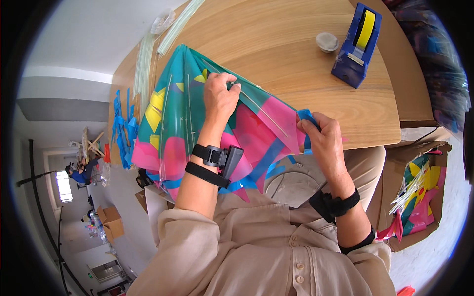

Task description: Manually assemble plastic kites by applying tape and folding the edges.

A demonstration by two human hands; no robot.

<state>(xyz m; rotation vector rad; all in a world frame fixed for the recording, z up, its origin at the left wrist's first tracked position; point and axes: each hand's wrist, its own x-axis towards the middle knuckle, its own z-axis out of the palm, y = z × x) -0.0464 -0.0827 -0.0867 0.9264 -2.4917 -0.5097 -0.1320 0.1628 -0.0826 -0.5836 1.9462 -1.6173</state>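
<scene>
A teal, pink and yellow kite [173, 106] of thin plastic sheet lies over the table's near edge, partly folded, with its pointed tip at the far left. Thin pale rods run along it, one of them [264, 114] beside its right edge. On that edge my left hand [221, 96] is closed, thumb and fingers pinching the sheet by the rod. My right hand [323, 138] pinches a blue strip [307, 117] at the kite's right corner. Further blue strips [269, 160] hang below the pink part. Both wrists wear black straps.
A blue tape dispenser [358, 49] with yellow tape stands far right beside a small white bowl [327, 42]. Bundles of pale rods [144, 64] and blue strips [126, 129] lie along the table's left side. An open carton [419, 197] on the right holds more kites.
</scene>
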